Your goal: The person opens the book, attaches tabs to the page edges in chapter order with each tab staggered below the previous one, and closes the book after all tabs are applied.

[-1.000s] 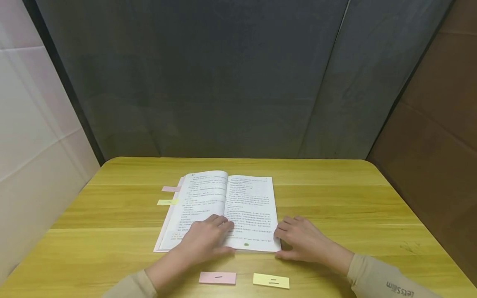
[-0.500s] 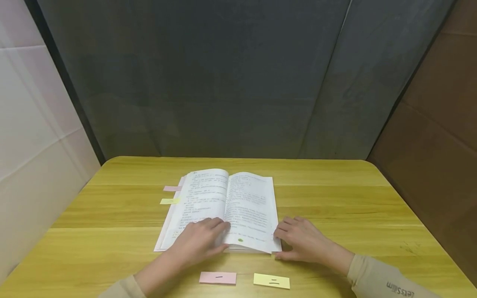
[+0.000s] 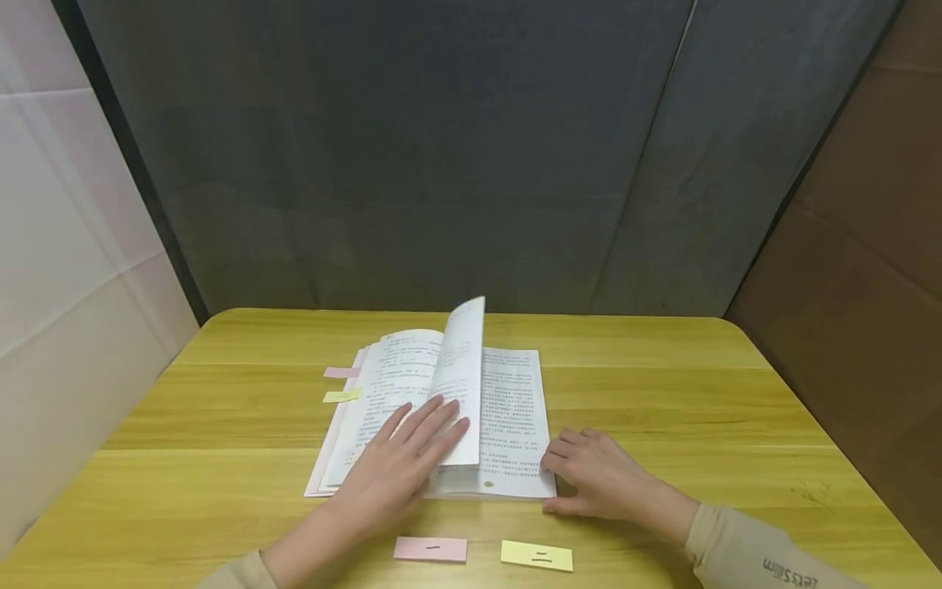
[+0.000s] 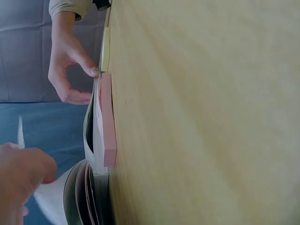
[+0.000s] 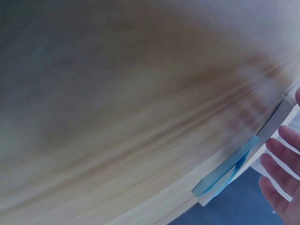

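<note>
Tabs (image 3: 342, 397), pink above yellow, jutted from the left side of an open book (image 3: 515, 409) on the table (image 3: 662, 376). The left hand (image 3: 401, 466), fingers straight, touched a raised page (image 3: 462, 348); nearer lay a pink note stack (image 3: 430, 550), then a yellow note stack (image 3: 536, 555). Apart from it, the right hand (image 3: 599, 474) gripped the book's lower right corner.

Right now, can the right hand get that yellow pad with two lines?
Probably yes: only bare table shows between the right hand and the yellow pad, but it may first have to let go of the book.
</note>
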Tool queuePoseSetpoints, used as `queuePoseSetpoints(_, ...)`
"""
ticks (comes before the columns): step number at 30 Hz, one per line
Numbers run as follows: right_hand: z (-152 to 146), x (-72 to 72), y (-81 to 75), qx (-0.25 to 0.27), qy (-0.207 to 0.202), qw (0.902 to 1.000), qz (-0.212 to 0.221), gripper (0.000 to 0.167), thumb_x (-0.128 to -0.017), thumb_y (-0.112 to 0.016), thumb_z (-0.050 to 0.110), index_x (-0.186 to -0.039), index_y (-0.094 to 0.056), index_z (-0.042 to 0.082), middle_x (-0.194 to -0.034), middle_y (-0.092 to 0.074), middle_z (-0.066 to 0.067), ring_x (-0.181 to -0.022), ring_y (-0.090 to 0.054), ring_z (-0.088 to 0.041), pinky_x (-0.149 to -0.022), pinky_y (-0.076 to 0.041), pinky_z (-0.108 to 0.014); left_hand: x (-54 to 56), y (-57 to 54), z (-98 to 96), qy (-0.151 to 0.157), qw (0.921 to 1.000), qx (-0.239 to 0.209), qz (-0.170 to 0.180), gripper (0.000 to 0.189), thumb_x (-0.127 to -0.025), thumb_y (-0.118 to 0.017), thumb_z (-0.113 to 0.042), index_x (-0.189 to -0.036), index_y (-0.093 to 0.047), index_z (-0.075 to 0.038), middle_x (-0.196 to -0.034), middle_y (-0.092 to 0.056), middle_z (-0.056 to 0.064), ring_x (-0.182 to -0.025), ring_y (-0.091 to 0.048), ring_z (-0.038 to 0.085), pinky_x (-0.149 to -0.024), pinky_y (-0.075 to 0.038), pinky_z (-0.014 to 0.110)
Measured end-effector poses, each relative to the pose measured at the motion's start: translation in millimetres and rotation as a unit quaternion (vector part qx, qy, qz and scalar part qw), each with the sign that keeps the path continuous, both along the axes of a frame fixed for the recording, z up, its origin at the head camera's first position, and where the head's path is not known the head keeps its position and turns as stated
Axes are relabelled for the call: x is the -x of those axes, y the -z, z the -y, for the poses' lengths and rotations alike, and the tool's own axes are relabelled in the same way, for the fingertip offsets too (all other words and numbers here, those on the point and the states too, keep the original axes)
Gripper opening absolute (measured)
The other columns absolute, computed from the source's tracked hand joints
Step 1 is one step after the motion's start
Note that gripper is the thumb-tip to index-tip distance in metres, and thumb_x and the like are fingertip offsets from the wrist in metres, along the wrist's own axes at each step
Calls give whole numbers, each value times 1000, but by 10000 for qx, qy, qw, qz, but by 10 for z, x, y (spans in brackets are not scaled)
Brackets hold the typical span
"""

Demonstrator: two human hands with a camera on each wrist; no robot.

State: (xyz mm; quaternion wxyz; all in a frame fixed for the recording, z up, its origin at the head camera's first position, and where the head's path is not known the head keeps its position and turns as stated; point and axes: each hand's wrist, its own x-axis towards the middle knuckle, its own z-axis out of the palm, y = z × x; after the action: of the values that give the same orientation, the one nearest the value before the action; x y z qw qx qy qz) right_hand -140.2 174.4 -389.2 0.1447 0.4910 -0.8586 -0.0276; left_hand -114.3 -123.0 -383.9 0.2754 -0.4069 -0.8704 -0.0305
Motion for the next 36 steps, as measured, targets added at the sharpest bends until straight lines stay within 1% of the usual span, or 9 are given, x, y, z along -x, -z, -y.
queuePoseSetpoints(5,0,0,5,-8,-9,10000,-3,41,-75,-56,56,-87,-61,17,-85,-54,7,-77,-47,-10,-63,-41,-28,9,-9,20,-274,9992,282,-68,81,-63,-55,-3,-138,-27,-11,-144,-14,10,-130,-9,27,-100,-7,50)
queuePoseSetpoints(11,-1,0,6,-2,-18,10000,-29,40,-75,-57,55,-87,-61,17,-85,-54,7,-77,-47,-10,-63,-41,-28,24,6,42,-447,9979,456,-112,80,-61,-58,-5,-137,-31,-12,-145,-12,10,-131,-7,28,-97,-3,57)
queuePoseSetpoints(15,-1,0,6,-4,-13,10000,-38,39,-75,-57,55,-87,-61,17,-85,-54,8,-77,-47,-10,-63,-41,-28,30,15,43,-546,9972,505,-92,75,-63,-58,-7,-134,-36,-12,-144,-16,10,-130,-9,28,-97,-3,57)
queuePoseSetpoints(20,0,-2,3,-27,15,10000,7,39,-76,-56,54,-87,-61,17,-86,-55,7,-78,-47,-10,-63,-41,-28,28,56,7,-422,9978,356,366,62,-63,-59,-4,-124,-48,-11,-134,-36,12,-125,-27,27,-99,-16,50)
queuePoseSetpoints(23,2,-5,1,-24,24,10000,28,39,-75,-57,54,-88,-61,17,-87,-55,7,-79,-47,-10,-64,-41,-28,24,89,-22,-241,9957,346,820,53,-65,-59,-2,-117,-54,-10,-126,-46,12,-117,-39,27,-95,-29,45)
queuePoseSetpoints(25,2,-5,0,-23,26,10000,25,38,-75,-57,54,-88,-61,17,-87,-55,7,-79,-47,-10,-64,-41,-28,24,105,-39,-159,9944,408,967,46,-68,-59,-3,-113,-56,-9,-119,-51,10,-112,-44,26,-90,-35,42)
queuePoseSetpoints(30,2,4,6,-40,-6,10000,-54,38,-75,-58,54,-87,-61,18,-85,-54,8,-77,-47,-10,-61,-39,-25,41,130,-82,-152,9954,445,830,31,-78,-58,-21,-107,-60,-10,-104,-57,4,-100,-50,22,-80,-42,36)
queuePoseSetpoints(33,-1,11,11,-46,-17,9999,-88,38,-75,-58,54,-87,-61,18,-85,-54,8,-77,-46,-9,-60,-38,-25,53,134,-113,-231,9958,469,748,40,-80,-56,-41,-106,-60,-10,-101,-56,3,-95,-50,20,-73,-44,35)
queuePoseSetpoints(36,-5,11,14,-47,-10,10000,-73,38,-75,-57,54,-87,-61,18,-85,-55,7,-77,-46,-9,-61,-39,-25,67,130,-145,-352,9950,555,758,51,-77,-55,-54,-105,-59,-12,-97,-55,2,-89,-49,18,-65,-45,33)
